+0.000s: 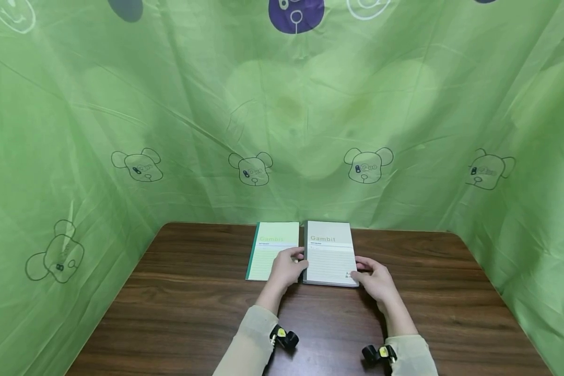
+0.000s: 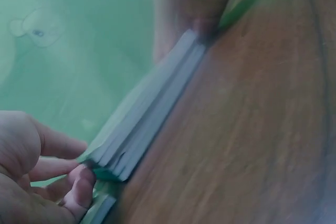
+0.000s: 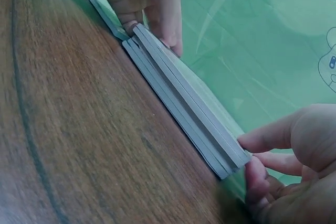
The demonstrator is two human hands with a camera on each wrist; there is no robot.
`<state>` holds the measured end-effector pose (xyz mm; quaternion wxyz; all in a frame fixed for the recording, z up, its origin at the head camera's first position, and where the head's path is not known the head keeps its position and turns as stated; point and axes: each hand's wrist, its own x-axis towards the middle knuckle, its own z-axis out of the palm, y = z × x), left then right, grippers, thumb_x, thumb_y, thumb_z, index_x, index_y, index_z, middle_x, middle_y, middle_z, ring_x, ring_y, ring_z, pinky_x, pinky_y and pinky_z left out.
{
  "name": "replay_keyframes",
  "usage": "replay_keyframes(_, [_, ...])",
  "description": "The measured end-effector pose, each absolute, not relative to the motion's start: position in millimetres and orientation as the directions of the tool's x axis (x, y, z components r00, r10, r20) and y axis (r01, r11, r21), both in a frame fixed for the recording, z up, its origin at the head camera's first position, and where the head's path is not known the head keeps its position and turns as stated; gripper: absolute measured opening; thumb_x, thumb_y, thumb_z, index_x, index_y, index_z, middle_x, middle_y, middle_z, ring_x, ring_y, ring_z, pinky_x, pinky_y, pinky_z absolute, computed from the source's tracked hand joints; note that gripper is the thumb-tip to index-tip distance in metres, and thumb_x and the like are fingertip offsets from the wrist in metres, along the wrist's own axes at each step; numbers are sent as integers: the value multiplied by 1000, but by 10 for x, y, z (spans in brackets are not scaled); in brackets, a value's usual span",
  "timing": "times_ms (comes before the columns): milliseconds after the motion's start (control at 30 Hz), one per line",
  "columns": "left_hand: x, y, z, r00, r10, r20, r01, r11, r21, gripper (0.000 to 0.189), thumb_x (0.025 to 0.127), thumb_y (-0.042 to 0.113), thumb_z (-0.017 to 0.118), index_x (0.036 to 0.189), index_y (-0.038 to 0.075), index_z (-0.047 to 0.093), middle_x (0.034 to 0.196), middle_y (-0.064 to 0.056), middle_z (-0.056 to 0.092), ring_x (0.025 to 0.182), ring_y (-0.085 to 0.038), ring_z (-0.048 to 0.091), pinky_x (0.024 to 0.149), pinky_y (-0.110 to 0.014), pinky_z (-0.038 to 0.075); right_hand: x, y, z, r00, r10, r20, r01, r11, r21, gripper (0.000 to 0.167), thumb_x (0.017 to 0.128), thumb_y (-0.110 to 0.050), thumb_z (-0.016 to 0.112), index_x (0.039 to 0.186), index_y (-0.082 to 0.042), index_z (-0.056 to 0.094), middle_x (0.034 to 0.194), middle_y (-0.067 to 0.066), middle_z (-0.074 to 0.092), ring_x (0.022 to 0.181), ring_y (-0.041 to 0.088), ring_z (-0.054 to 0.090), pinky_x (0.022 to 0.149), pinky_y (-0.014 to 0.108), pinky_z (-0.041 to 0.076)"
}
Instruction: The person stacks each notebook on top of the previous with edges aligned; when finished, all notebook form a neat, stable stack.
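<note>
A stack of several pale notebooks (image 1: 329, 261), the top one printed "Gambit", lies between my two hands near the table's far edge. My left hand (image 1: 288, 269) pinches its left edge, and my right hand (image 1: 378, 282) grips the right edge near the front corner, thumb on the cover. From the right wrist view, the upper notebooks (image 3: 189, 98) sit slightly apart from the lower notebooks (image 3: 173, 111), with a dark gap between. Partly under my left forearm and hand is another notebook (image 1: 268, 261), greenish with a green spine, flat left of the stack.
The dark wooden table (image 1: 178, 303) extends to both sides and toward me. A green curtain (image 1: 310, 115) with bear-face prints hangs behind the far edge and along both sides. Small black cameras are strapped to both wrists.
</note>
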<state>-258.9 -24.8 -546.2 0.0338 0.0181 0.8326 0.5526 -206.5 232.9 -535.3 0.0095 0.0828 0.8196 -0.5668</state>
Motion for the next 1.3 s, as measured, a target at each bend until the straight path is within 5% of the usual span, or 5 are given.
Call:
replay_keyframes(133, [-2628,-424,-5398,-998,63,-15,8,344,939,46,95,10,80,139,1,72,115,-8,76,95,-14,64,79,-28,53,-2063,2265,-5319,-981,179,-74,136,363,-922,53,96,-6,75,146,4,64,133,24,67,96,17,58,73,22,46])
replay_keyframes(433, [-2742,-1081,-5213,-998,-46,45,29,312,950,44,97,11,78,140,5,72,128,-12,75,67,-13,55,58,-27,46,-2051,1764,-5166,-990,124,69,-13,409,-912,44,100,-10,75,142,-1,69,129,17,75,104,25,73,77,25,54])
replay_keyframes(833, [-2750,-1603,-5349,-991,-128,-23,-76,427,901,54,103,18,75,155,10,61,147,-14,67,131,-40,61,102,-58,54,-2342,1020,-5124,-990,-132,45,-106,509,-854,55,99,-17,76,150,-1,61,143,22,68,86,21,73,83,43,60])
replay_keyframes(1067, [-2751,-1616,-5395,-993,-91,-75,-111,513,851,60,104,22,74,158,5,55,141,-21,66,136,-44,58,111,-63,48,-2468,835,-5180,-991,-126,43,-114,637,-763,58,99,-22,74,150,1,59,139,27,69,133,47,63,113,61,49])
replay_keyframes(1300, [-2749,-1545,-5336,-993,-70,-97,-119,543,832,57,102,24,75,152,1,59,131,-20,70,124,-41,64,104,-60,52,-2502,734,-5172,-996,-92,-6,-58,678,-733,65,99,-24,74,154,4,55,143,29,66,138,47,60,116,59,48])
